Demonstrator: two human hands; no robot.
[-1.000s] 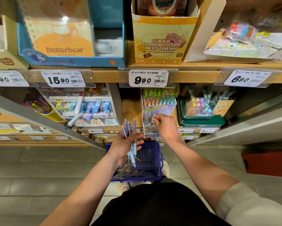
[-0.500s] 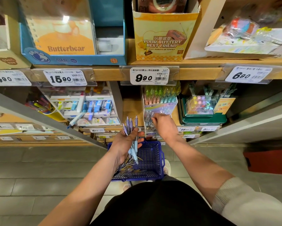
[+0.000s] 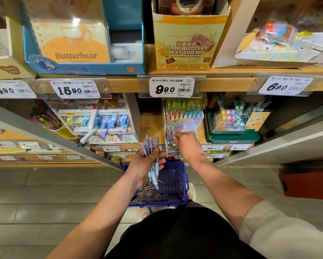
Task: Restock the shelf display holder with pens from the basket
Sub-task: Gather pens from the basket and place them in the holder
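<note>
My left hand [image 3: 144,165] grips a bundle of purple and light-blue pens [image 3: 151,146], tips pointing down over the blue plastic basket [image 3: 177,186] on the floor. More pens [image 3: 149,192] lie in the basket's near left corner. The clear tiered display holder [image 3: 184,125] stands on the lower shelf under the 9.90 tag, its back rows full of green, pink and blue pens. My right hand [image 3: 187,145] reaches into the holder's front tier, back of the hand toward me, its curled fingers pinching a pen among the clear pens there.
A wooden shelf edge [image 3: 123,85] with price tags runs above the holder. A white correction-tape display [image 3: 100,122] stands to the left and a green tray of small items [image 3: 231,135] to the right. A grey metal rail [image 3: 44,135] slants across the left.
My right hand has pushed slightly deeper and upward into the holder's front tier. My left hand with the pen bundle has stayed nearly in place above the basket.
</note>
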